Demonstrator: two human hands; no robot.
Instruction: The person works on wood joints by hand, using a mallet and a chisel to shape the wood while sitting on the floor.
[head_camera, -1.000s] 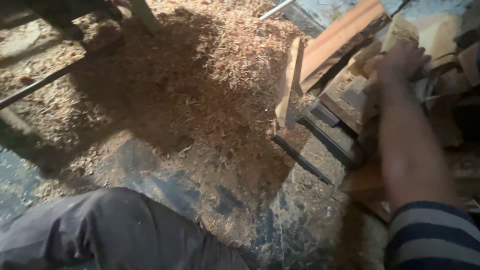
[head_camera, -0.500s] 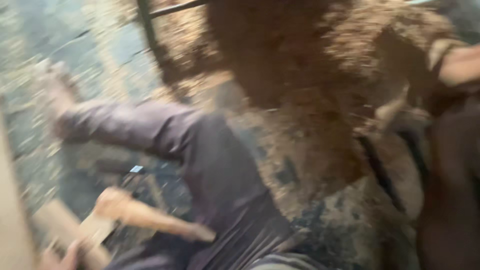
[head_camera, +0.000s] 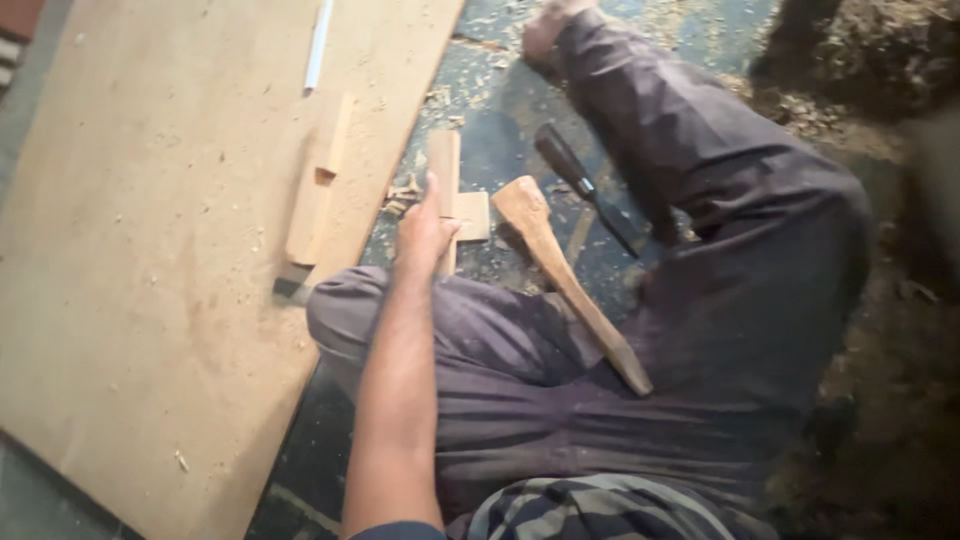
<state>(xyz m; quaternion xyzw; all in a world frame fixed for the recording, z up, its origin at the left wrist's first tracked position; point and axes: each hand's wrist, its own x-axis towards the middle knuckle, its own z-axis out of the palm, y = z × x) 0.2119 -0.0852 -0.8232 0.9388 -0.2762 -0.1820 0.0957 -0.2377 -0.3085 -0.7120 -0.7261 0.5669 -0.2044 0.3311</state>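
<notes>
My left hand (head_camera: 424, 236) reaches forward past my knee and closes on a narrow wooden strip (head_camera: 445, 160) that lies on the dark floor, with a small square block (head_camera: 473, 215) against its side. A wooden mallet-like handle (head_camera: 565, 280) rests slanted over my trouser leg, just right of the hand. A chisel with a dark handle (head_camera: 582, 188) lies on the floor beyond it. My right hand is out of view.
A large plywood sheet (head_camera: 150, 260) covers the floor on the left, carrying a notched wooden strip (head_camera: 316, 185) and a thin white stick (head_camera: 318, 45). My outstretched leg (head_camera: 700, 170) runs to a foot (head_camera: 548, 25) at the top. A sawdust heap (head_camera: 880, 60) lies at the upper right.
The view swung from the pile of wood pieces on the right to the plywood side on the left. My right hand left the view and my left hand reached the wooden strip.
</notes>
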